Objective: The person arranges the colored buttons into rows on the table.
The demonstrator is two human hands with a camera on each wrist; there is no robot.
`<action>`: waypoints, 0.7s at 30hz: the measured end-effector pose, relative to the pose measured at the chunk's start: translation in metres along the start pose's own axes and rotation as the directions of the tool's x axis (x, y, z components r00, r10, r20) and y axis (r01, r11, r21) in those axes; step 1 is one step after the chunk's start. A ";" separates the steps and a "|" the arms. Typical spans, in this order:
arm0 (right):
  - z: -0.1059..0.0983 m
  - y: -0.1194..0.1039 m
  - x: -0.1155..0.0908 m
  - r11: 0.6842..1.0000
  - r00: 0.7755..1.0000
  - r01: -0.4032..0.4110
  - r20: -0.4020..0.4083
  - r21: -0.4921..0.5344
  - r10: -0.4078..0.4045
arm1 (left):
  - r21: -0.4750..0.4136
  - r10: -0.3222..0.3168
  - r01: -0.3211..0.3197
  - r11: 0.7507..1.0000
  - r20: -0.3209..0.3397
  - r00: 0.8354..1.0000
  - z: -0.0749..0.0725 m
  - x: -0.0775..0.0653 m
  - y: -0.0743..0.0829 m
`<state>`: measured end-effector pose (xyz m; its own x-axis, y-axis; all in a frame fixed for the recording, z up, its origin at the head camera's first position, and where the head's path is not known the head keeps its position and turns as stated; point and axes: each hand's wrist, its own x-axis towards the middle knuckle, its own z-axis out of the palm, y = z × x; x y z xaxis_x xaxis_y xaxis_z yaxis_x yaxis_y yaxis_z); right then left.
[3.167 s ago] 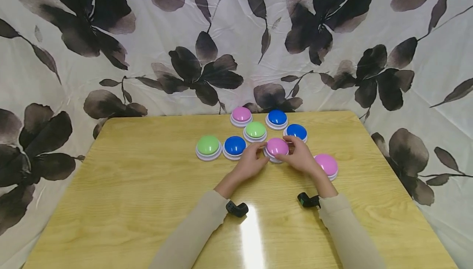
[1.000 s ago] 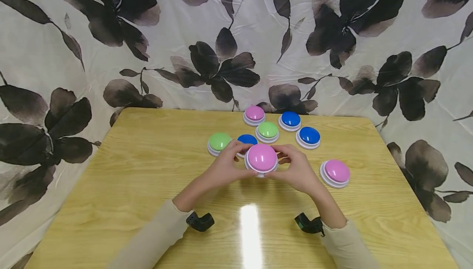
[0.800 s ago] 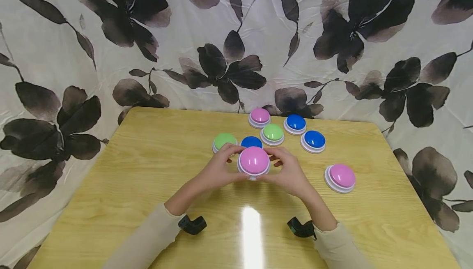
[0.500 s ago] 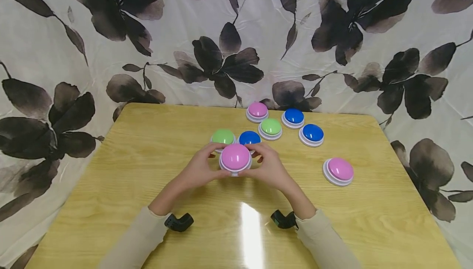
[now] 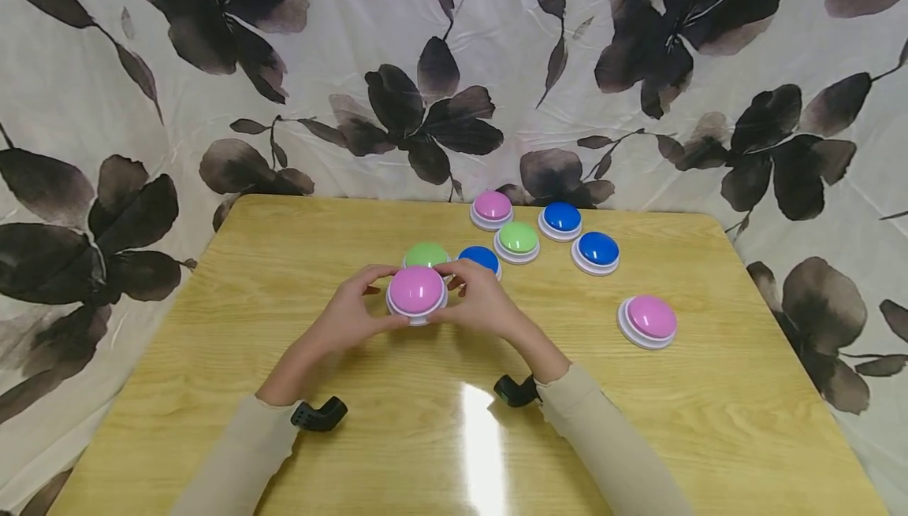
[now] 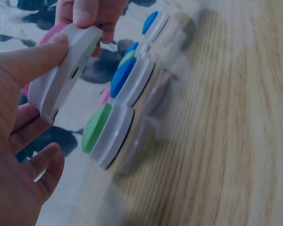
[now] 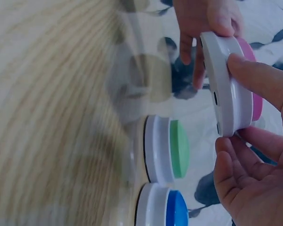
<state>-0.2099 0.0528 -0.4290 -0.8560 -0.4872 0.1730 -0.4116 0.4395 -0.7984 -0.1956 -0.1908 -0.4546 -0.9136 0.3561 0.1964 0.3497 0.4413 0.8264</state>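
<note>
A pink dome push button with a white base is held off the table between both hands. My left hand pinches its left rim, and my right hand pinches the right rim. In the left wrist view the underside of the white base shows, clear of the tabletop. Just behind the held button, a green button stands partly covered by it. A blue button sits to that one's right, partly behind my right fingers.
Farther back on the wooden table are a pink button, a green one and two blue ones, one rear and one nearer. Another pink button lies at right. A floral cloth hangs behind.
The pink button, on the table between my hands at first, has been lifted. Both hands have carried it left, past the blue button to in front of the green one. The other buttons stay put.
</note>
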 end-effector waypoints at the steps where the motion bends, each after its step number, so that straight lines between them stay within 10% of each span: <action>1: 0.001 0.000 0.003 1.000 1.000 -0.002 0.003 -0.002 0.002 | 0.007 0.006 -0.006 1.000 -0.007 1.000 -0.002 0.001 -0.002; 14: 0.020 0.005 0.040 0.999 0.996 0.005 0.089 -0.052 0.000 | 0.017 -0.055 0.056 0.998 -0.070 0.996 -0.015 0.000 -0.025; 21: 0.024 0.005 0.056 0.987 0.992 0.021 0.127 -0.160 -0.001 | -0.035 -0.039 0.036 0.999 -0.078 0.996 -0.025 0.002 -0.010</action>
<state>-0.2524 0.0092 -0.4373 -0.8088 -0.5798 0.0988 -0.4745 0.5441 -0.6919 -0.2058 -0.2155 -0.4495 -0.9399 0.2735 0.2044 0.3087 0.4250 0.8509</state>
